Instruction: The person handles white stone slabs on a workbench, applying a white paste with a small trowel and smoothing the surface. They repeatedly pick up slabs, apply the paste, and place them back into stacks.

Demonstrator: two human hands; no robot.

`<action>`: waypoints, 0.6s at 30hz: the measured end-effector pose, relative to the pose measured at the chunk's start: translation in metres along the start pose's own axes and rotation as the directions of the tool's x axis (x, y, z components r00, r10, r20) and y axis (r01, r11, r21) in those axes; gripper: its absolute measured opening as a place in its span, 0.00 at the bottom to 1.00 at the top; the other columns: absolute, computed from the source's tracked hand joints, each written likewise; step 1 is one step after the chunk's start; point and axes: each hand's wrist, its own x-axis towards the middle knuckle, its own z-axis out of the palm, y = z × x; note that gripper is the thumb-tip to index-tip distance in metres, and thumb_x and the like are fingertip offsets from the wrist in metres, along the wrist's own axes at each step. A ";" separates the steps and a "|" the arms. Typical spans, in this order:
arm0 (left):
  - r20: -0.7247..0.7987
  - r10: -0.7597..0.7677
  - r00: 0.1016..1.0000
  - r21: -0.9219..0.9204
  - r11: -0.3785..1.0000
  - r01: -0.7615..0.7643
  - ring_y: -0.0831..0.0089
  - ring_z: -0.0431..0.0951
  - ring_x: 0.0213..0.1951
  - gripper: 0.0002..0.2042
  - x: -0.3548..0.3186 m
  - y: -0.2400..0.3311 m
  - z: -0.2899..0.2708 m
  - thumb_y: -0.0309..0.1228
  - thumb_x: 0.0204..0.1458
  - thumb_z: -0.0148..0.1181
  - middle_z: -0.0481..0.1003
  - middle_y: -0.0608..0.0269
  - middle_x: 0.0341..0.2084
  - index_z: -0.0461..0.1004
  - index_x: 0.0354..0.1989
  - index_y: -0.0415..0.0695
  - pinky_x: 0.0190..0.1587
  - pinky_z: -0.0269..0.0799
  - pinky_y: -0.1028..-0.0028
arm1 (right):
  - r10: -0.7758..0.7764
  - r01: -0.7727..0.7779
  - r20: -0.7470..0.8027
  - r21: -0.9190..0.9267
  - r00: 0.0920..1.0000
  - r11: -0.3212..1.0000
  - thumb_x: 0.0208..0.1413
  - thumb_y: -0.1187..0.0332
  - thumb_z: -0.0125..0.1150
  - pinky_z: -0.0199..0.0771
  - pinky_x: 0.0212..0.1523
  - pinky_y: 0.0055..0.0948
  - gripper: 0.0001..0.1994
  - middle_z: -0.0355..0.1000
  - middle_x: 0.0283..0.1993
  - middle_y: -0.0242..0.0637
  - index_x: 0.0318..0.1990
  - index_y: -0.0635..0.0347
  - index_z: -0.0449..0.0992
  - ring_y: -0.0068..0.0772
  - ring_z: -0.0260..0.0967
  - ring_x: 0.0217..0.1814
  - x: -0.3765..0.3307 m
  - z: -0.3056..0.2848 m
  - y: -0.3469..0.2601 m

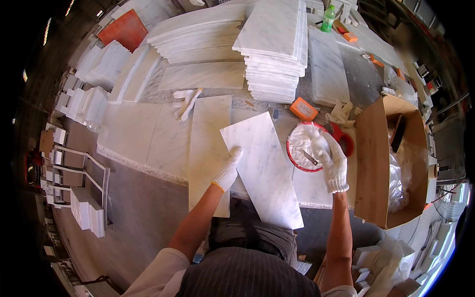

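Note:
My left hand (pixel 227 171), in a white knit glove, grips the left edge of a white grey-veined marble tile (pixel 264 168). This tile lies tilted across another long marble tile (pixel 210 143), its near end reaching past the table edge. My right hand (pixel 332 163), also gloved, is closed over a red-rimmed tub (pixel 288 148) of white paste (pixel 301 138). A small metal blade (pixel 310 157) shows against the paste, close to the thumb. Whitish material sits at the right fingers; what they hold cannot be made out. Behind the tub is a roll of red tape (pixel 347 145).
A tall stack of marble tiles (pixel 272 34) stands at the back, with another stack (pixel 198 37) to its left. Loose gloves (pixel 187 104) lie on the table. An orange box (pixel 304 109) is behind the tub; an open cardboard carton (pixel 371 163) stands at right. A green bottle (pixel 328 19) is farther back.

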 end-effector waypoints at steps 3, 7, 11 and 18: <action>-0.004 -0.001 1.000 -0.079 0.997 0.001 0.78 0.72 0.51 0.29 0.006 -0.008 0.004 0.48 0.57 0.61 0.73 0.64 0.50 0.69 0.58 0.36 0.56 0.68 0.75 | -0.090 0.097 0.128 -0.046 0.988 0.994 0.55 0.73 0.59 0.71 0.54 0.28 0.21 0.74 0.51 0.41 0.58 0.66 0.71 0.28 0.71 0.51 0.026 0.013 0.000; -0.006 0.008 1.000 -0.177 0.984 -0.009 0.78 0.72 0.51 0.28 0.003 -0.006 0.009 0.47 0.56 0.62 0.73 0.65 0.50 0.70 0.57 0.37 0.56 0.68 0.74 | -0.018 0.038 0.250 -0.074 0.968 0.997 0.56 0.67 0.61 0.71 0.52 0.27 0.20 0.75 0.49 0.40 0.55 0.66 0.73 0.28 0.71 0.50 0.048 0.033 -0.022; -0.001 0.024 1.000 -0.131 0.991 -0.024 0.74 0.68 0.55 0.34 -0.001 -0.004 0.014 0.53 0.55 0.61 0.70 0.61 0.55 0.67 0.60 0.36 0.58 0.64 0.72 | -0.100 0.137 0.273 -0.117 0.957 0.984 0.57 0.62 0.63 0.72 0.47 0.28 0.19 0.77 0.44 0.41 0.51 0.64 0.75 0.30 0.74 0.44 0.064 0.040 -0.013; 0.070 -0.070 0.995 -0.109 0.991 0.078 0.74 0.62 0.63 0.35 -0.023 0.026 0.015 0.52 0.57 0.58 0.65 0.61 0.62 0.62 0.64 0.36 0.65 0.55 0.73 | -0.162 0.237 0.317 -0.212 0.934 0.948 0.57 0.59 0.61 0.71 0.48 0.32 0.19 0.76 0.44 0.49 0.51 0.62 0.76 0.43 0.75 0.44 0.077 0.049 -0.011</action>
